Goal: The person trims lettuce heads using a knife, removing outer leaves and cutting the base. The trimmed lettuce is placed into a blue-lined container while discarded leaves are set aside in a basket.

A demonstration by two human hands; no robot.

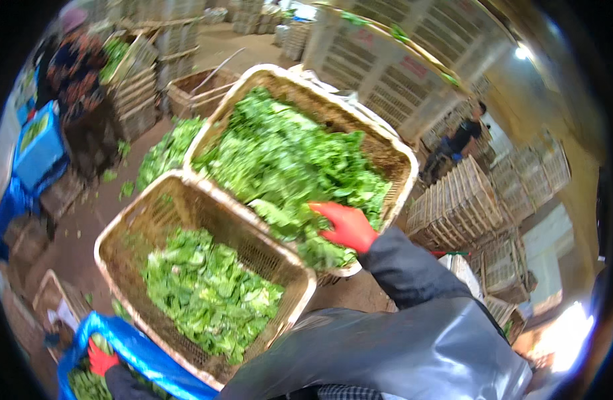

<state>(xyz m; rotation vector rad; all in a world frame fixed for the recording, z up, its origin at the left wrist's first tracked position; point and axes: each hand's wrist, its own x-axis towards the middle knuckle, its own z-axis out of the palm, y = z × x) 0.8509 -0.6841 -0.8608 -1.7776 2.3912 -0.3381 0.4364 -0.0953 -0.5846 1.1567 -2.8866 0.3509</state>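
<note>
My right hand [347, 229], in an orange-red glove, reaches over the near right corner of a plastic crate [406, 160] heaped with leafy greens [291, 145]. Its thumb and forefinger are spread apart, with leaves just beyond and below them. Next to that crate, closer to me, stands a second brown-stained crate [151, 215] with a lower pile of cut greens [211, 290]. At the lower left my left hand [101, 357], gloved alike, is inside a blue plastic-lined container [136, 345] of greens. A pale green piece touches its fingers; whether they grip it is unclear.
Loose greens [171, 150] lie on the floor beyond the crates. Tall stacked crates [371, 65] rise behind, with more stacks [454, 205] at right. One person [81, 85] stands at left near a blue bin [39, 145]; another person [459, 137] is at far right.
</note>
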